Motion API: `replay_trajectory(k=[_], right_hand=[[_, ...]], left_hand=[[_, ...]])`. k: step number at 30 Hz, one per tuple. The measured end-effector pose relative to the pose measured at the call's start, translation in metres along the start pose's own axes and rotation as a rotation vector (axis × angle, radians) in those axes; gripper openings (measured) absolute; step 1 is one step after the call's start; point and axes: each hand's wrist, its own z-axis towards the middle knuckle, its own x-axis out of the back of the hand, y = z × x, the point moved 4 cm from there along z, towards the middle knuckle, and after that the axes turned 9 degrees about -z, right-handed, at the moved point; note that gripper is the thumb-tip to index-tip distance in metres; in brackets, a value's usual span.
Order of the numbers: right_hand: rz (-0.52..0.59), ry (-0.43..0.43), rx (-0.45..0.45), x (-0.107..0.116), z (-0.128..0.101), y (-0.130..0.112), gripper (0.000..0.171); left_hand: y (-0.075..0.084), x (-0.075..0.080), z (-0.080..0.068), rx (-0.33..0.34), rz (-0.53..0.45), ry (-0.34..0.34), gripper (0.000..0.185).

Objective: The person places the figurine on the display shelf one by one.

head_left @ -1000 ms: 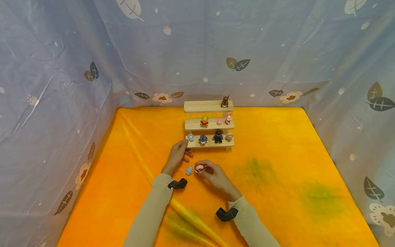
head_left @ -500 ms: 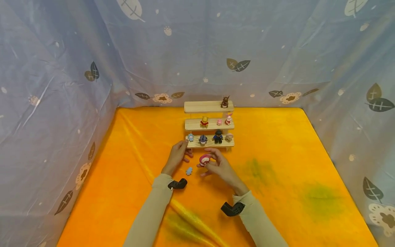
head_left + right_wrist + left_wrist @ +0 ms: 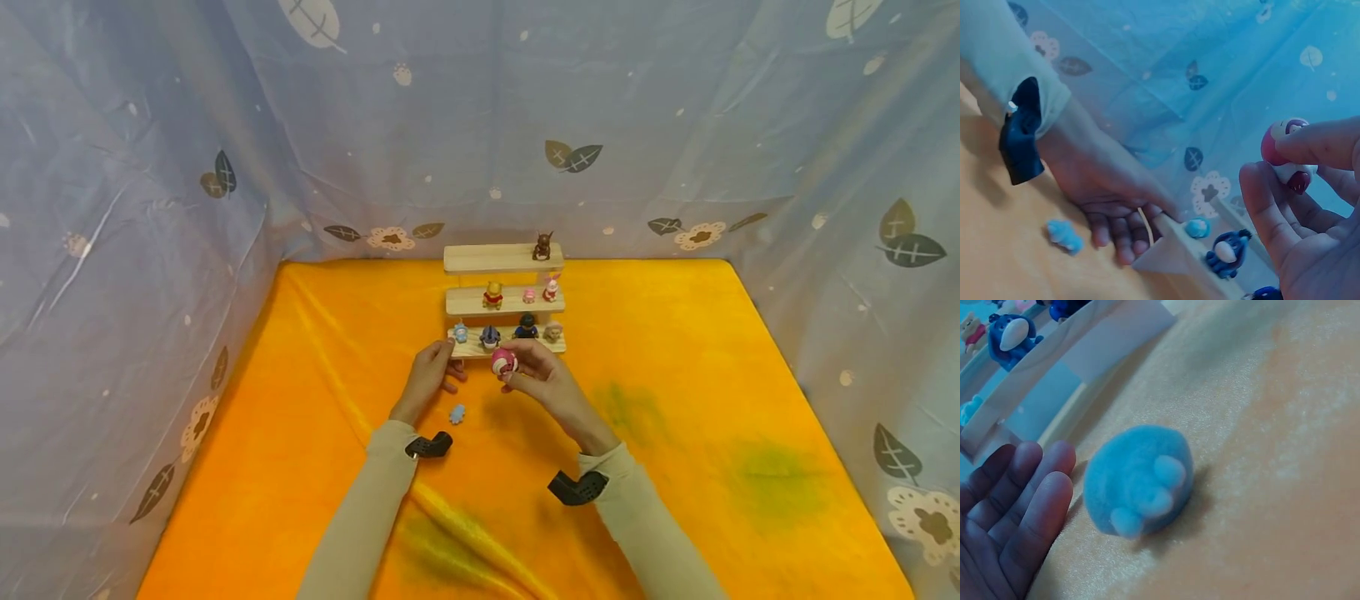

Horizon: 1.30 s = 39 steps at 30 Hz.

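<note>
A small pink-and-white toy figurine (image 3: 504, 362) is pinched between the thumb and fingers of my right hand (image 3: 553, 385), in front of the bottom shelf. My left hand (image 3: 427, 375) rests at the left end of the wooden three-tier display stand (image 3: 480, 260); its thumb meets the end of the bottom shelf. In the left wrist view the left hand's fingers (image 3: 1047, 500) are loosely extended and hold nothing. Beside them a light blue figurine (image 3: 1129, 469) lies on the cloth with its little feet showing.
On the bottom shelf are a light blue figure (image 3: 461, 333), a dark blue donkey (image 3: 490, 336), a dark-capped figure (image 3: 527, 326) and a beige one (image 3: 553, 332). A yellow bear (image 3: 492, 295) and two pink figures stand above; a brown figure (image 3: 542, 247) tops the stand. Orange cloth (image 3: 337, 358) covers the table.
My right hand has lifted the pink-and-white figurine from beside the blue figurine and carried it forward and slightly right, up toward the bottom shelf. My left hand has stayed at the stand's end.
</note>
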Motion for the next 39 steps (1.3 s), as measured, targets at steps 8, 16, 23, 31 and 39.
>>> replay_trajectory(k=[8, 16, 23, 31, 39], right_hand=[[-0.04, 0.029, 0.017, 0.01, 0.008, -0.014, 0.047], [-0.101, 0.036, -0.003, 0.015, 0.013, -0.024, 0.043], [-0.105, 0.07, -0.022, 0.019, 0.017, -0.03, 0.041], [-0.097, 0.095, -0.023, 0.022, 0.018, -0.035, 0.04], [-0.18, 0.074, 0.007, 0.036, 0.026, -0.044, 0.044]], left_hand=[[-0.001, 0.0, 0.002, 0.01, -0.012, 0.005, 0.052], [-0.001, -0.001, 0.002, 0.013, -0.016, 0.007, 0.05], [-0.002, -0.001, 0.003, 0.013, -0.014, -0.003, 0.049], [0.0, 0.0, 0.001, 0.005, -0.026, -0.011, 0.049], [-0.001, 0.001, 0.0, 0.02, -0.016, -0.007, 0.055]])
